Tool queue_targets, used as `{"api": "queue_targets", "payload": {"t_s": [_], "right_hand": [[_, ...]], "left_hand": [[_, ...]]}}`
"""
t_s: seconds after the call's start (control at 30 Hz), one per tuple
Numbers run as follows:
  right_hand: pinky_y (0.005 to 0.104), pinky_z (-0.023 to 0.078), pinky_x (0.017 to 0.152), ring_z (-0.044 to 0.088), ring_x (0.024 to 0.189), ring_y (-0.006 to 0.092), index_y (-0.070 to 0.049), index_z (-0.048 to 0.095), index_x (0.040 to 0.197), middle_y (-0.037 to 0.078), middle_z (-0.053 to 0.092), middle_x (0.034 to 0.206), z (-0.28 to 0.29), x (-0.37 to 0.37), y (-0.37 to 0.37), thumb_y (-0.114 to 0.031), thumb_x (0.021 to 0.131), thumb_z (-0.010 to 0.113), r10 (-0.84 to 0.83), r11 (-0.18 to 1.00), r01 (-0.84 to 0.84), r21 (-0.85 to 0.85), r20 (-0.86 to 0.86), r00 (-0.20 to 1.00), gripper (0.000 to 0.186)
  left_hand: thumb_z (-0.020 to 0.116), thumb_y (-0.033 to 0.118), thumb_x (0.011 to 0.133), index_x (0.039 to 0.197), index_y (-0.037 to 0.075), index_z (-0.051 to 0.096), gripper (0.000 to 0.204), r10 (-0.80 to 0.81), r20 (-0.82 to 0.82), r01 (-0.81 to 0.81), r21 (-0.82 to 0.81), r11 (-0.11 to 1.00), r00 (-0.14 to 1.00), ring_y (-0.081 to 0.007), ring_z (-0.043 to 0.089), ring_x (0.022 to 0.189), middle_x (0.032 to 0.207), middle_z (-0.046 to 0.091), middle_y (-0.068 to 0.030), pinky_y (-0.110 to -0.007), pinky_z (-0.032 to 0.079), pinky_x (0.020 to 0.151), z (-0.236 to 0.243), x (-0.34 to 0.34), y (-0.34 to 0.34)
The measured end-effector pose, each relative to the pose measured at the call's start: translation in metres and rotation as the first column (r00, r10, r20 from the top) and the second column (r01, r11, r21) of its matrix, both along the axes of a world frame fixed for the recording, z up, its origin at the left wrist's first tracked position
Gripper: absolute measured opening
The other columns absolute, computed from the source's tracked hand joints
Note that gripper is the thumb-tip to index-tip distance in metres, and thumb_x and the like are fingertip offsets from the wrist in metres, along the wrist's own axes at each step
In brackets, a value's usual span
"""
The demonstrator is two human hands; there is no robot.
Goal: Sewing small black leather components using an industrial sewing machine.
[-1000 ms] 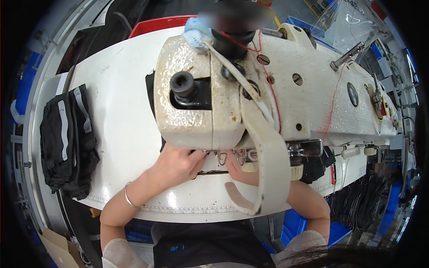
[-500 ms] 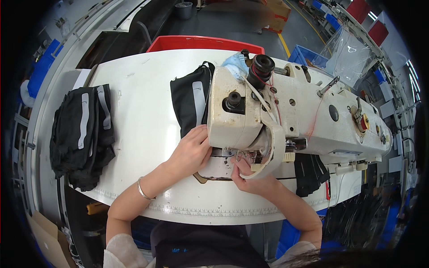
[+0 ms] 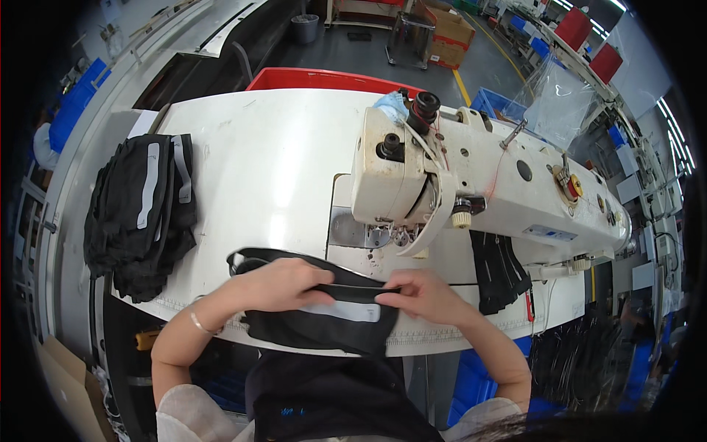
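A black fabric piece [image 3: 317,331] with a light grey strip lies across the front edge of the white table, close to my body. My left hand [image 3: 283,286] is closed on its upper edge, left of the middle. With thumb and fingers, my right hand [image 3: 421,296] pinches the same edge near its right end. A narrow fold stands up between the two hands. Beyond them is the white sewing machine [image 3: 390,180], its needle area and metal plate [image 3: 352,227] uncovered by cloth.
A pile of similar black pieces [image 3: 140,214] lies at the table's left. More black strips [image 3: 498,272] rest under the machine arm at right, beside a small red tool [image 3: 530,304]. A red bin [image 3: 324,78] stands behind the table; a cardboard box [image 3: 451,35] is farther back.
The black piece has come out from beside the machine head toward my body and now lies crosswise. Both hands moved nearer with it, and my right hand left the needle area.
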State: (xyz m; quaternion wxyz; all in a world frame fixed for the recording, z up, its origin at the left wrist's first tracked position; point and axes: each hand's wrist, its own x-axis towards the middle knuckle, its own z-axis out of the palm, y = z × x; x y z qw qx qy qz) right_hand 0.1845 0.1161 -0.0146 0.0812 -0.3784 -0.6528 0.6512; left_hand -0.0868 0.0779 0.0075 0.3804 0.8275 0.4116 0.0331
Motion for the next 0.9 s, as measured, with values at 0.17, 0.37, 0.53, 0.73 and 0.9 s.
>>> {"api": "queue_targets", "payload": {"t_s": [0.17,0.37,0.53,0.73,0.9], "right_hand": [[0.0275,0.038,0.048,0.051,0.052,0.0104,0.0,0.065,0.077,0.003,0.055,0.059,0.009,0.033,-0.004,-0.027,0.085,0.067,-0.124,0.972,0.078,0.221,0.202,0.972,0.027],[0.0401,0.046,0.077,0.06,0.086,0.0303,-0.008,0.058,0.115,0.011,0.058,0.108,0.042,0.012,-0.034,-0.026,0.081,0.067,-0.235,0.742,-0.015,0.67,0.281,0.93,0.04],[0.037,0.046,0.081,0.056,0.099,0.0301,-0.008,0.051,0.124,0.015,0.055,0.117,0.039,-0.029,-0.035,-0.027,0.078,0.07,0.116,0.286,-0.053,0.957,0.02,0.993,0.053],[0.0381,0.045,0.062,0.059,0.066,0.0333,0.003,0.063,0.089,0.019,0.06,0.07,0.066,-0.004,-0.051,-0.016,0.086,0.061,0.4,0.782,-0.209,0.588,-0.216,0.891,0.02],[0.0391,0.045,0.062,0.057,0.066,0.0354,0.001,0.06,0.091,0.021,0.056,0.067,0.073,0.122,-0.13,-0.019,0.093,0.053,-0.38,0.704,0.321,0.633,-0.046,0.924,0.021]], "left_hand": [[0.07,0.014,0.081,0.08,-0.002,0.061,0.018,0.417,0.25,-0.379,-0.187,0.906,0.874,-0.023,0.054,0.064,0.074,0.061,-0.0093,-0.031,0.047,0.065,-0.015,-0.046,-0.037],[0.07,0.006,0.078,0.08,-0.002,0.055,0.017,0.547,0.15,-0.564,0.317,0.762,0.824,-0.0237,0.057,0.073,0.085,0.058,-0.0103,-0.031,0.047,0.066,-0.005,-0.029,-0.063],[0.068,-0.008,0.07,0.079,-0.001,0.053,0.019,0.289,0.402,-0.45,0.395,0.801,0.869,-0.0232,0.055,0.067,0.084,0.061,-0.0107,-0.032,0.044,0.059,0.037,0.005,-0.072],[0.072,0.001,0.073,0.092,0.007,0.054,0.026,0.051,0.708,-0.52,0.466,0.716,0.705,-0.0233,0.053,0.08,0.103,0.06,-0.0205,-0.031,0.042,0.071,0.055,0.012,-0.094],[0.06,0.014,0.083,0.119,0.0,0.047,0.041,0.239,0.42,-0.442,0.495,0.748,0.875,-0.0268,0.044,0.114,0.131,0.041,-0.0191,-0.037,0.035,0.092,0.012,0.024,-0.078]]}}
